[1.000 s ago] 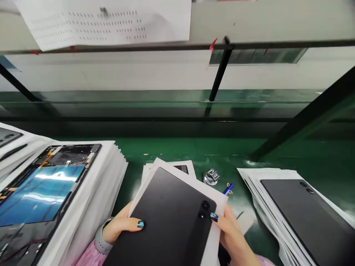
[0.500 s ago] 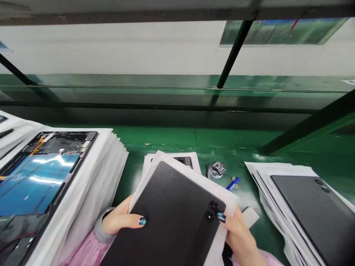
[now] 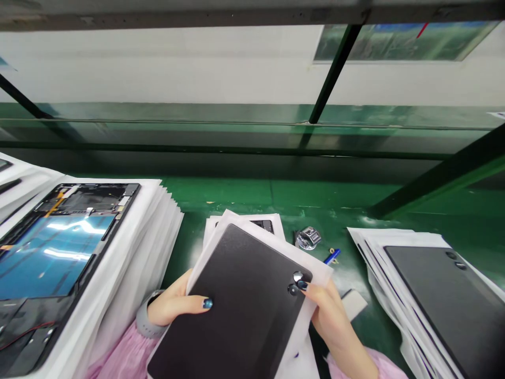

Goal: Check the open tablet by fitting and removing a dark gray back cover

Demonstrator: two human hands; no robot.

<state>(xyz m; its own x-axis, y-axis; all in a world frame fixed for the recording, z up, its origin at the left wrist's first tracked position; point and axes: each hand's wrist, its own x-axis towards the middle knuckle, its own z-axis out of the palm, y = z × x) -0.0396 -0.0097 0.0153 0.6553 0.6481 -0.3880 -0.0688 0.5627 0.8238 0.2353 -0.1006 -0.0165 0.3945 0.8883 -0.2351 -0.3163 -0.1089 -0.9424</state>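
Observation:
Between my hands is a dark grey tablet back cover (image 3: 240,305) with two round camera rings at its upper right corner, lying on a white foam sheet (image 3: 321,268). My left hand (image 3: 177,302) grips its left edge, thumb flat on the cover and fingers hidden beneath. At the right edge my right hand (image 3: 329,313) holds cover and sheet, its thumb tip touching the camera rings. Under the far edge of the sheet, another tablet (image 3: 266,225) on white sheets partly shows on the bench.
Left stands a tall stack of white sheets (image 3: 158,237) topped by an opened tablet (image 3: 63,252). A lower stack with a dark cover (image 3: 437,295) lies right. Behind my right hand are a metal tape dispenser (image 3: 308,238), a blue tool (image 3: 332,256) and a green post (image 3: 434,179).
The cover has shifted slightly left and up with both hands. My right thumb has slid onto the camera rings, and more white sheet shows below the right edge.

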